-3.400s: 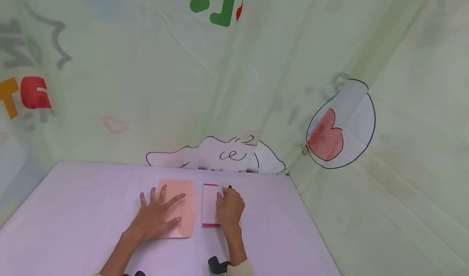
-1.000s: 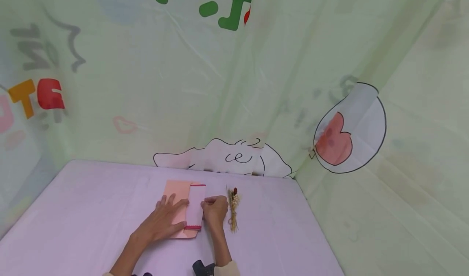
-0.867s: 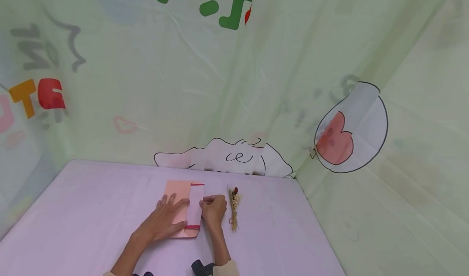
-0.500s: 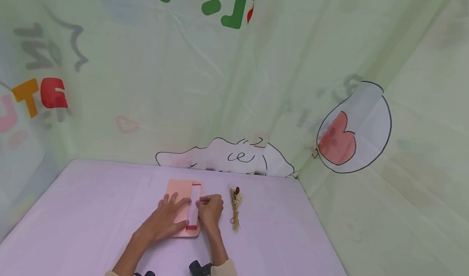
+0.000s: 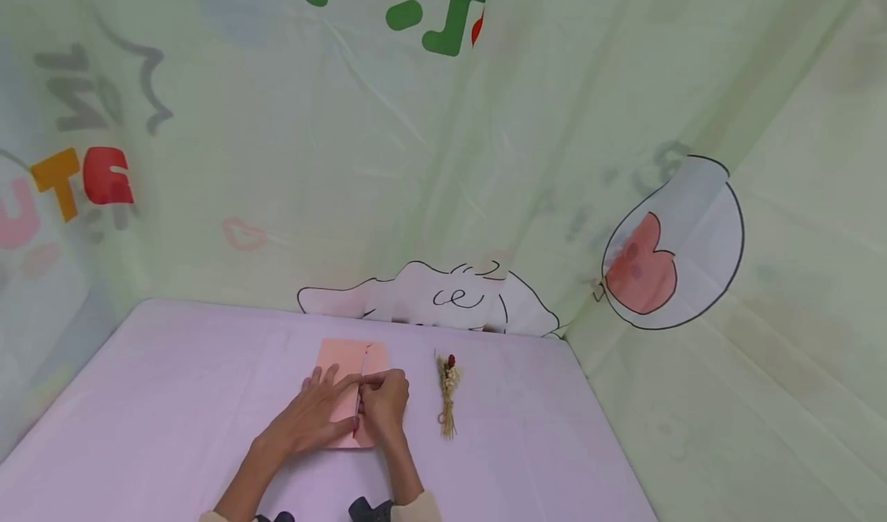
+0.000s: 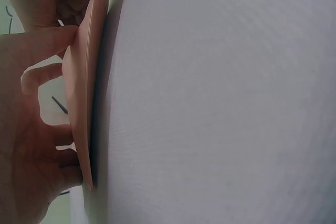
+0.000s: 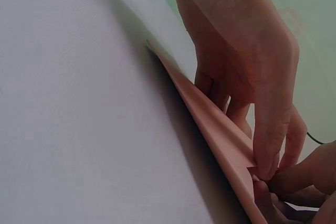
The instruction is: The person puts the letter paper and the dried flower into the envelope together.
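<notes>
A pink envelope (image 5: 339, 350) lies on the table, its flap (image 5: 377, 358) opened out to the right. My left hand (image 5: 305, 416) rests on the envelope body, fingers spread; in the left wrist view its fingertips press the pink paper (image 6: 83, 72). Between thumb and fingers, my right hand (image 5: 386, 400) pinches the edge of a white card (image 5: 363, 363) at the envelope's mouth. Only a thin strip of the card shows; the rest is hidden inside the envelope. In the right wrist view, both hands' fingertips meet near the mouth of the envelope (image 7: 210, 124).
A small bunch of dried flowers (image 5: 447, 391) with a dark red bloom lies right of the right hand. The table (image 5: 527, 429) has a pale lilac cover. A printed pale green curtain (image 5: 277, 160) hangs behind and along the right side.
First the right hand was by the flowers and the card lay apart from the envelope. Over the last second the right hand moved left, sliding the card in until a thin strip shows.
</notes>
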`<state>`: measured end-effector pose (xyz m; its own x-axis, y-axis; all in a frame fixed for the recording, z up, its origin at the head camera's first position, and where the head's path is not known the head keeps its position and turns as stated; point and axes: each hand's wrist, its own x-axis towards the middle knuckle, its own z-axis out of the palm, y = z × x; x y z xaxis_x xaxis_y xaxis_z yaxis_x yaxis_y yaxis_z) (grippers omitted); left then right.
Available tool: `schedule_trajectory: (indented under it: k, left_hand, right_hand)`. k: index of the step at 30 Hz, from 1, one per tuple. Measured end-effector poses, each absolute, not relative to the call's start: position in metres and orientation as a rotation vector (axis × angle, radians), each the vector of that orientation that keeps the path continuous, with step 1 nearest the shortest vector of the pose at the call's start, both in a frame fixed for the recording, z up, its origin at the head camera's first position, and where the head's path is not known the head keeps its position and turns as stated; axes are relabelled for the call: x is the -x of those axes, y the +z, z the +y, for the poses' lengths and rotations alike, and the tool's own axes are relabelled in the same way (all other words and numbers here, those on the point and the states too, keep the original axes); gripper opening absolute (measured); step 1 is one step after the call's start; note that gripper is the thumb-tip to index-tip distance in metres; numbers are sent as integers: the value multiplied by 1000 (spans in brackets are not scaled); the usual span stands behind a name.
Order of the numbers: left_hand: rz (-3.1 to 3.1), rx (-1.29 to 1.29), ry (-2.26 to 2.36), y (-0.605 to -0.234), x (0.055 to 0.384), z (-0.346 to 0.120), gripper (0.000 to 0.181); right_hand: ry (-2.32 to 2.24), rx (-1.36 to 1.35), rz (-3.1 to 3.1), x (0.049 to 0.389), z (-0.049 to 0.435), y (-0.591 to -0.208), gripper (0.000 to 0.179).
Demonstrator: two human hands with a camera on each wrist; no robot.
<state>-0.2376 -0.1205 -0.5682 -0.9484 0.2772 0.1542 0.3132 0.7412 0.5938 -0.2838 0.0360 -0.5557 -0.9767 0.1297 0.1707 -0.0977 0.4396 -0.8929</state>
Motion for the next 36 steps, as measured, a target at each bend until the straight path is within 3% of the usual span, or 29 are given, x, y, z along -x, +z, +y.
schedule_trajectory:
  k: [7, 20, 26, 36]
  left_hand:
    - [-2882, 497, -1005, -567, 241, -116, 69]
    - [-2884, 502, -978, -564, 241, -115, 69]
    - [-2867, 501, -977, -563, 244, -116, 68]
    - [-2830, 524, -954, -568, 234, -120, 65]
  right_hand:
    - [1512, 33, -2484, 283, 37, -553, 20]
    - [1554, -43, -2530, 284, 49, -551, 11]
    - [1544, 56, -2481, 286, 77, -533, 7]
    - [1317, 285, -2170, 292, 147, -547, 24]
